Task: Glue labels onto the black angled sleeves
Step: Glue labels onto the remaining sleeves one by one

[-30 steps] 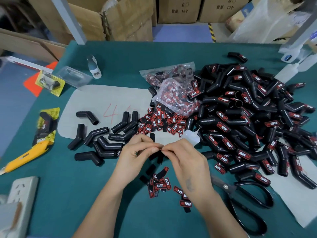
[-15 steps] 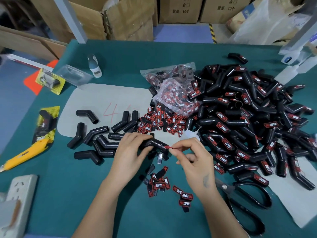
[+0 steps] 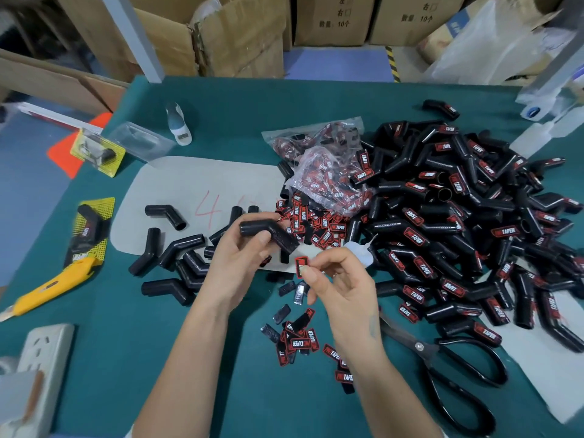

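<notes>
My left hand (image 3: pixel 235 259) grips a bare black angled sleeve (image 3: pixel 268 233) raised above the table. Just below and right of it, my right hand (image 3: pixel 336 279) pinches a small red-edged label (image 3: pixel 302 264) between thumb and fingers, a short gap from the sleeve. Several unlabelled sleeves (image 3: pixel 177 254) lie on the left. A large heap of labelled sleeves (image 3: pixel 467 235) fills the right. Loose red and black labels (image 3: pixel 303 339) are scattered near my wrists, and more labels (image 3: pixel 316 222) lie beyond my hands.
A clear bag of labels (image 3: pixel 325 172) sits behind the hands. Black scissors (image 3: pixel 448 371) lie at the right front. A yellow utility knife (image 3: pixel 47 287), packaged sleeves (image 3: pixel 90 229) and a power strip (image 3: pixel 41 352) are on the left. A small white bottle (image 3: pixel 358 251) lies by my right hand.
My hands were joined at first, then parted. My left hand lifted the sleeve up and turned it; my right hand drew the label down and away from it.
</notes>
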Available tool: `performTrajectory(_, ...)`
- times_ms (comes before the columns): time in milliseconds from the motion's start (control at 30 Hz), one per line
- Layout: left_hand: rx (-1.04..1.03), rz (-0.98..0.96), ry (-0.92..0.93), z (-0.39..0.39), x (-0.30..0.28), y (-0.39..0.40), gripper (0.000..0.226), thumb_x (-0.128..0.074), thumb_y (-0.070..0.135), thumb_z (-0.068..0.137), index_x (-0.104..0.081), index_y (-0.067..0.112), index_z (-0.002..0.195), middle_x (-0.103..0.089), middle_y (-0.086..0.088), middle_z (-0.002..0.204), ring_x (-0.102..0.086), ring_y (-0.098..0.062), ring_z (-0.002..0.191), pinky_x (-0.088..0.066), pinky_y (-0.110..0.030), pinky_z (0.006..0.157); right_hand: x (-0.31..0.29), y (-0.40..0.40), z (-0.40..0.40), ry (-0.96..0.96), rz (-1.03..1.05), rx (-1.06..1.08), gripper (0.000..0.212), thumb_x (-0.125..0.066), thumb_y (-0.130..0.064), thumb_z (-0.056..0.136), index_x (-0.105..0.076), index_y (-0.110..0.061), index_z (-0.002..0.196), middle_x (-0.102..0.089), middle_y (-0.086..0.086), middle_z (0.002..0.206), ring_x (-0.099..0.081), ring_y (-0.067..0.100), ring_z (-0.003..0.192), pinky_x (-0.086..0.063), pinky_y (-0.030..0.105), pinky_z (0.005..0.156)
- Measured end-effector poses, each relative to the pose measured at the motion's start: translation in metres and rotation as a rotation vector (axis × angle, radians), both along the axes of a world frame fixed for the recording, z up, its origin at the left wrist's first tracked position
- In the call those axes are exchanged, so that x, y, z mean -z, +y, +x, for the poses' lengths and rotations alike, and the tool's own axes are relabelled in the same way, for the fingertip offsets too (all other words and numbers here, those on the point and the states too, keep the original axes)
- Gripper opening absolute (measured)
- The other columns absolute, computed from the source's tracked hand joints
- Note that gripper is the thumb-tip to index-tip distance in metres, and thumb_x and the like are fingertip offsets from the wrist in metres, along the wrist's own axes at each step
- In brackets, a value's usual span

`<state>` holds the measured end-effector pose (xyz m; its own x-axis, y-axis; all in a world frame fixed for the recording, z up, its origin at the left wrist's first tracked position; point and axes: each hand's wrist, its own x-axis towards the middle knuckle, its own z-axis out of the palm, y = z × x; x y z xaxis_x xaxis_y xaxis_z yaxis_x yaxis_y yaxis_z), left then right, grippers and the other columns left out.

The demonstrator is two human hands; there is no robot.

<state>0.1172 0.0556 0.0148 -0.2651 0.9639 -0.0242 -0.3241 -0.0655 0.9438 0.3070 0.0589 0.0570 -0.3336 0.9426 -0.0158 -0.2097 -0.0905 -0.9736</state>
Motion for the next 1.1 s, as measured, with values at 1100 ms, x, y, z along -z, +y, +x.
performTrajectory(1100, 0.185, 0.083, 0.372, 0.015, 0.009, -0.025, 0.059, -0.059, 0.041, 0.107, -0.036, 0.027, 0.16, -0.062, -0.01, 0.118, -0.06, -0.029, 0.104, -0.051, -0.06, 0.09, 0.02, 0.008, 0.012, 0.036, -0.298, -0.221, 0.016, -0.082, -0.038, 0.079, -0.074, -0.024, 0.08, -0.071, 0.005, 0.087, -0.062, 0.021, 0.088, -0.049, 0.041, 0.092)
